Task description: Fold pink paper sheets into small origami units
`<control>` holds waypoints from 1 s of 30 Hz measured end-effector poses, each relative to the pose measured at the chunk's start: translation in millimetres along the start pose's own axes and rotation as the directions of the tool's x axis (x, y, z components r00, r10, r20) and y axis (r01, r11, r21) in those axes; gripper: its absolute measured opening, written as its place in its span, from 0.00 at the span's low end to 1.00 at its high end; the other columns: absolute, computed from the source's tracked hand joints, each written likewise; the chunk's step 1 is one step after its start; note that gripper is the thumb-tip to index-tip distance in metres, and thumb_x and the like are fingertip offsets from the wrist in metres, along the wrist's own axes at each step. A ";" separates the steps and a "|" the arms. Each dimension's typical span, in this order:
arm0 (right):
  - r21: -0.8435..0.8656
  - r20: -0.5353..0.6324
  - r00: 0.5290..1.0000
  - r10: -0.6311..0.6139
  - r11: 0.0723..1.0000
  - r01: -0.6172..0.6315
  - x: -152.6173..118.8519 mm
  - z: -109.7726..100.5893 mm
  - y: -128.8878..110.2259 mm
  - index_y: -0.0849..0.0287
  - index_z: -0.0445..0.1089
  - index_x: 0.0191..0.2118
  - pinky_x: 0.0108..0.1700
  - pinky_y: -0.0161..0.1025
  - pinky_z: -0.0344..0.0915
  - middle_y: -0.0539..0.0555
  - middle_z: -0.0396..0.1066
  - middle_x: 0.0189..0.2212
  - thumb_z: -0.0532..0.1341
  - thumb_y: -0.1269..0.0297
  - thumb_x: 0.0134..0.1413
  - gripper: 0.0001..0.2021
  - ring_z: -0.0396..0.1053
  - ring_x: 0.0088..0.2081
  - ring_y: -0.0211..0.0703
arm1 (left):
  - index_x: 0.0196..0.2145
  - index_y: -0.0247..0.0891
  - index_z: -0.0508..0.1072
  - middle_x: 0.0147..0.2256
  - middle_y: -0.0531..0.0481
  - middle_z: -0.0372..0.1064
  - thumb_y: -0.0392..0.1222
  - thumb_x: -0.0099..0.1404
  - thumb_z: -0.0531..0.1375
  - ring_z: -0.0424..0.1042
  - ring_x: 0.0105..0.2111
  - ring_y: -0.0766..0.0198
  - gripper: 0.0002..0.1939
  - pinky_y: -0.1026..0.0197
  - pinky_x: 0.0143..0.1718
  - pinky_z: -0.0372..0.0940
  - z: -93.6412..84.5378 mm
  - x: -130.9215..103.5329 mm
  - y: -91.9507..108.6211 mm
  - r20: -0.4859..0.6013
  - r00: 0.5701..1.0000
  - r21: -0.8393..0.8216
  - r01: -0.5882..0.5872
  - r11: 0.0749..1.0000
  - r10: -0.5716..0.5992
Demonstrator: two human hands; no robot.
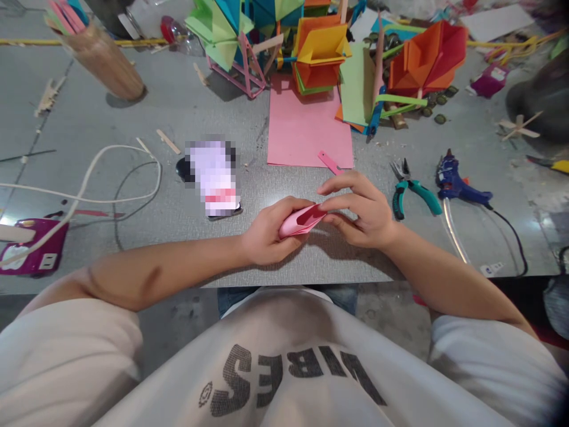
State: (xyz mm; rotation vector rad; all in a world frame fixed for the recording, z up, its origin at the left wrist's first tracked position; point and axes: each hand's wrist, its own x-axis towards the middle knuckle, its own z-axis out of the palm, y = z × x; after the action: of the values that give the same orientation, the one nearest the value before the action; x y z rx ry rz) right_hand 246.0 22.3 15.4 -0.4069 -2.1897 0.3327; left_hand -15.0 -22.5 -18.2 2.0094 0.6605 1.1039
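Above the table's front edge, my left hand [271,231] is closed around a folded piece of pink paper [295,223], its thumb on top. The paper bends into a loose curve with an opening toward the right. My right hand [358,210] pinches the paper's right end between thumb and fingers, the index finger lifted off. Just beyond lies a flat pink sheet [306,130], with a small pink cutter or stick [329,162] across its front edge.
A phone [216,178] lies left of my hands. Teal pliers [413,193] and a blue glue gun [460,181] with its cord lie right. Folded colored-paper shapes [320,53] stand at the back. A cup [104,59], a white cable [84,190] and a purple power socket [40,249] are on the left.
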 end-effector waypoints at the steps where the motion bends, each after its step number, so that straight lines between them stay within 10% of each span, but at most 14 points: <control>1: 0.007 0.005 1.000 0.009 1.000 -0.009 -0.5 0.0 -0.1 0.44 0.80 0.58 0.53 0.56 0.80 0.57 0.81 0.53 0.68 0.61 0.74 0.11 0.80 0.53 0.56 | 0.64 0.43 0.73 0.54 0.39 0.82 0.46 0.77 0.64 0.83 0.48 0.52 0.21 0.47 0.50 0.78 0.0 0.1 -0.3 -0.001 1.000 0.004 0.001 1.000 -0.001; 30: -0.240 -0.125 0.992 -0.006 0.971 -0.024 -2.0 17.7 -19.3 0.52 0.77 0.50 0.44 0.46 0.80 0.55 0.87 0.44 0.68 0.70 0.72 0.06 0.84 0.40 0.48 | 0.67 0.42 0.77 0.58 0.41 0.85 0.45 0.88 0.54 0.85 0.57 0.58 0.19 0.55 0.58 0.78 6.2 -5.8 2.8 -0.245 0.964 0.171 -0.060 0.983 0.102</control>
State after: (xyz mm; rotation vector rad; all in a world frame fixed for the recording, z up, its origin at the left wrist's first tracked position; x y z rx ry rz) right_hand 229.8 2.2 10.6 -0.5566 -2.1108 0.0429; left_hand -12.3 -30.5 -20.9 2.0659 0.8281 1.4124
